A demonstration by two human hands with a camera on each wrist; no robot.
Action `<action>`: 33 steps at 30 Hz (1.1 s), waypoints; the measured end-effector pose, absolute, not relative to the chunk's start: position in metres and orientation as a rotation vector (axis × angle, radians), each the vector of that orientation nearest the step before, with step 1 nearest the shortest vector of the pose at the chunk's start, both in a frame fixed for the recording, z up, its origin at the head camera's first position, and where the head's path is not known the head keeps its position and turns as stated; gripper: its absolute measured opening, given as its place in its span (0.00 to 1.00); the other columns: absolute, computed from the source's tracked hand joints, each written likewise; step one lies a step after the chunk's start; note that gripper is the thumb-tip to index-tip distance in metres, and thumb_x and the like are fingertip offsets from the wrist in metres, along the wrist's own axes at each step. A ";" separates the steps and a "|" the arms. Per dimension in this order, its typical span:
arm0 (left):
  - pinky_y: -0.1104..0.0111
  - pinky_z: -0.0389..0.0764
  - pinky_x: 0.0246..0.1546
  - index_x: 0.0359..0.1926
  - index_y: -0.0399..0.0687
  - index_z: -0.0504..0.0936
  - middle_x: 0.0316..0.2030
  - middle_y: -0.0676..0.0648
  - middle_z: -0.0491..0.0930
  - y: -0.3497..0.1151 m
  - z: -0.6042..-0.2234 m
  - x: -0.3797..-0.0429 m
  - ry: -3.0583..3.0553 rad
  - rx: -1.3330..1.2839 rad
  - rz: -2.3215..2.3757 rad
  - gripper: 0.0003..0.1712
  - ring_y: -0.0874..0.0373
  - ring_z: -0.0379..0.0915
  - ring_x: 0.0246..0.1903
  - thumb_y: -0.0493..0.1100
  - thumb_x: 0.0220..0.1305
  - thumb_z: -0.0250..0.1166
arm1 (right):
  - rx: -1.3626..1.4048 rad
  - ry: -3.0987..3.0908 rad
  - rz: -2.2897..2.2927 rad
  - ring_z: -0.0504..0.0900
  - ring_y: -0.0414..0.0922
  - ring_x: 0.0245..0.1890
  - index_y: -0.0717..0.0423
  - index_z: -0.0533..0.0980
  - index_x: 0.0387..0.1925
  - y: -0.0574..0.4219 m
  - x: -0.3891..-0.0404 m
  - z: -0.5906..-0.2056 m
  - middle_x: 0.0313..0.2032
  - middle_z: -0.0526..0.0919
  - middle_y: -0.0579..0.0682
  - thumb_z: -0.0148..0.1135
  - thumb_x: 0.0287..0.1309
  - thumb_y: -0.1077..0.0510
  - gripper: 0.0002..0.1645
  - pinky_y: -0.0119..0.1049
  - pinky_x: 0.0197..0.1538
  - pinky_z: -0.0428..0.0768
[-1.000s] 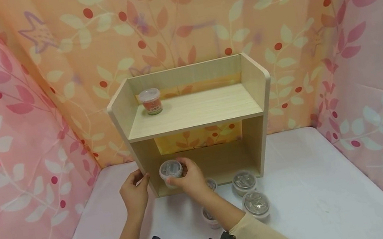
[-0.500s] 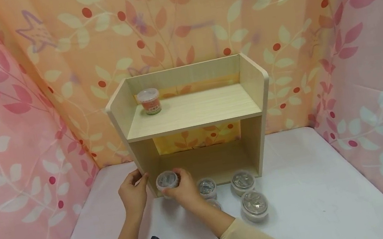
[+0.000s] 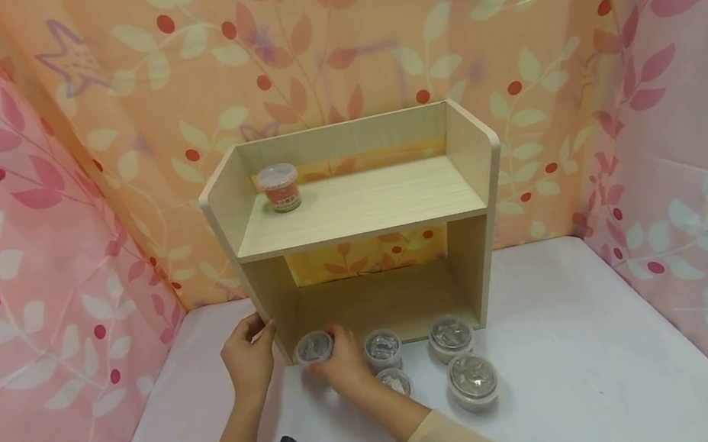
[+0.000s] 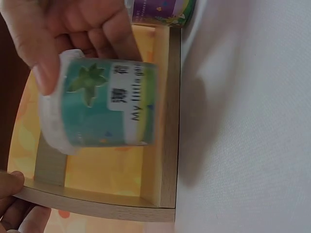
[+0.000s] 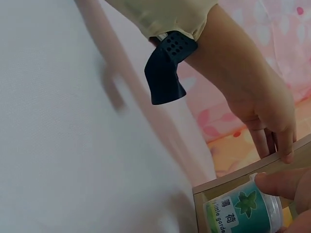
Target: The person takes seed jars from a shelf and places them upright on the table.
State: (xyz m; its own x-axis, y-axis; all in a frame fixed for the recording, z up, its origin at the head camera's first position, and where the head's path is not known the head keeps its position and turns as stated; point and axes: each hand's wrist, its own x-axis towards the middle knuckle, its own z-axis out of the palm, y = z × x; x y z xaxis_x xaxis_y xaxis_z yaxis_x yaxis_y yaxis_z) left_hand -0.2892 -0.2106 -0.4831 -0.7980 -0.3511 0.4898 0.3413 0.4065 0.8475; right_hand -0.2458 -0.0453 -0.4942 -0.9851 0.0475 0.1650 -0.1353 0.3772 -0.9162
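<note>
My right hand grips a small lidded plastic cup at the lower front left of the wooden shelf. In the left wrist view the cup shows a teal label with a green leaf and the words "My little"; its lid is whitish. Right thumb and fingers lie on either side of it near the lid. My left hand pinches the front edge of the shelf's left side panel, as the right wrist view also shows. Another cup, with a red label, stands at the left of the upper board.
On the white table, two smaller lidded cups, one behind the other, stand right of my right hand. Two wider lidded tubs, one behind and one in front, stand further right. Patterned curtains enclose the table.
My right hand has lowered the cup and shifted it slightly left, from inside the lower opening to its front left edge. The left hand stays on the side panel.
</note>
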 end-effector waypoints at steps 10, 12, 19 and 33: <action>0.87 0.78 0.38 0.43 0.35 0.88 0.37 0.38 0.89 -0.212 -0.485 -0.290 -2.055 0.010 -1.405 0.11 0.46 0.87 0.43 0.35 0.60 0.76 | 0.039 -2.487 1.591 0.79 0.62 0.55 0.69 0.72 0.59 -0.050 -0.250 -0.507 0.52 0.78 0.64 0.83 0.36 0.67 0.45 0.55 0.63 0.77; 0.87 0.79 0.38 0.42 0.36 0.88 0.37 0.38 0.89 -0.212 -0.485 -0.289 -2.058 0.015 -1.392 0.11 0.46 0.88 0.43 0.35 0.59 0.76 | 0.036 -2.491 1.578 0.79 0.62 0.55 0.68 0.72 0.59 -0.050 -0.251 -0.509 0.51 0.78 0.64 0.82 0.36 0.68 0.45 0.55 0.62 0.78; 0.87 0.79 0.39 0.43 0.35 0.88 0.37 0.38 0.89 -0.212 -0.483 -0.289 -2.052 0.003 -1.413 0.11 0.46 0.87 0.43 0.34 0.60 0.75 | 0.006 -2.502 1.561 0.80 0.61 0.53 0.69 0.73 0.59 -0.051 -0.253 -0.509 0.49 0.78 0.63 0.83 0.34 0.67 0.45 0.55 0.62 0.78; 0.88 0.78 0.39 0.43 0.35 0.88 0.36 0.38 0.89 -0.209 -0.481 -0.289 -2.045 0.018 -1.424 0.10 0.44 0.87 0.43 0.32 0.59 0.75 | 0.031 -2.514 1.612 0.78 0.63 0.57 0.71 0.70 0.61 -0.050 -0.247 -0.502 0.55 0.77 0.66 0.81 0.37 0.67 0.46 0.55 0.64 0.77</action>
State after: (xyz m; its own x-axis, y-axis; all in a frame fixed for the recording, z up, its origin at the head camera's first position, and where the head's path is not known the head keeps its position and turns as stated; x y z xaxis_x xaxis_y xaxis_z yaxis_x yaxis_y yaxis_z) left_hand -0.2889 -0.2091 -0.4814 -0.7963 -0.3562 0.4890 0.3351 0.4133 0.8467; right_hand -0.2471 -0.0497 -0.5018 -0.9878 0.0661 0.1412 -0.1008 0.4207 -0.9016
